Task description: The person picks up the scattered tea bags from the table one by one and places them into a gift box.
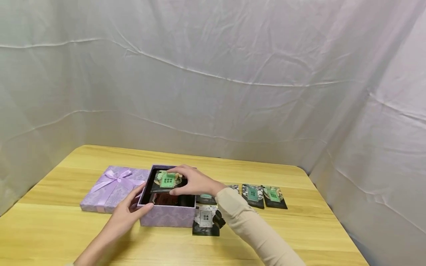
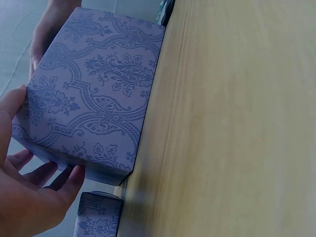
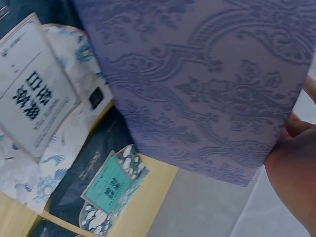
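A lilac patterned gift box (image 1: 168,217), lidless and dark inside, stands on the table. My left hand (image 1: 124,213) grips its near left corner, thumb at the front rim and fingers along the left side; in the left wrist view those fingers (image 2: 74,180) touch the box wall. Over the box's opening, my right hand (image 1: 197,181) pinches a black tea sachet (image 1: 163,181) with a green label between fingers and thumb. Beneath it, a dark red packet (image 1: 166,199) shows inside the box. In the right wrist view the box wall hides the held sachet.
Left of the box lies its lilac lid (image 1: 111,190) with a ribbon bow. A white-labelled tea sachet (image 1: 206,221) lies at the box's front right. Farther right are a teal-labelled sachet (image 1: 253,195) and a green-labelled sachet (image 1: 275,197). A pale curtain (image 1: 213,92) hangs behind the table.
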A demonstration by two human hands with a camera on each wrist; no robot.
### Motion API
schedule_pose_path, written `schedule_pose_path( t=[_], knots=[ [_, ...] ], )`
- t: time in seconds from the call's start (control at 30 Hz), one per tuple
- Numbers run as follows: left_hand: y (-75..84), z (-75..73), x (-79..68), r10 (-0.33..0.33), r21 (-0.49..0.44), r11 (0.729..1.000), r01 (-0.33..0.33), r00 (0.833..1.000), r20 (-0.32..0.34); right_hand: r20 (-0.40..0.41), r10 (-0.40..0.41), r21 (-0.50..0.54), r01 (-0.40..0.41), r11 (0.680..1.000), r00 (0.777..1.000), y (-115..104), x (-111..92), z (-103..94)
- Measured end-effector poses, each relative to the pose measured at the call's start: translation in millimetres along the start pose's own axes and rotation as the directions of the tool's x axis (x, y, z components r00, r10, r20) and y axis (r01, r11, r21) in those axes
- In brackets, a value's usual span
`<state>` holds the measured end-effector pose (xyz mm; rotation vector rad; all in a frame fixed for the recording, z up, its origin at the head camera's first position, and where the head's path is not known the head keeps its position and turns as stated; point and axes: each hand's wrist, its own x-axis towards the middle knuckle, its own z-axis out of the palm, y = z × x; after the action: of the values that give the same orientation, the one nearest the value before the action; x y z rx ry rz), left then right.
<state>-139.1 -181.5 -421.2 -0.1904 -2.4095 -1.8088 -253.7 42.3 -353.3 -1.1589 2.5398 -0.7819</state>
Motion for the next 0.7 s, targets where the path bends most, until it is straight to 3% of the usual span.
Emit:
schedule_pose_path(
  t=[0.33,0.7],
  knots=[
    [0.6,-0.5,-0.6,-0.006,0.010,1.000,0.006,1.000,-0.002,0.047,-0.002,-0.067,0.005,0.998,0.999,-1.3,-0.4,3.8],
    [1.0,-2.9,0.9,-0.009,0.032,0.999,0.009,1.000,0.010,0.106,0.023,-0.217,0.001,0.976,0.994,-5.6,0.9,9.7]
  ],
)
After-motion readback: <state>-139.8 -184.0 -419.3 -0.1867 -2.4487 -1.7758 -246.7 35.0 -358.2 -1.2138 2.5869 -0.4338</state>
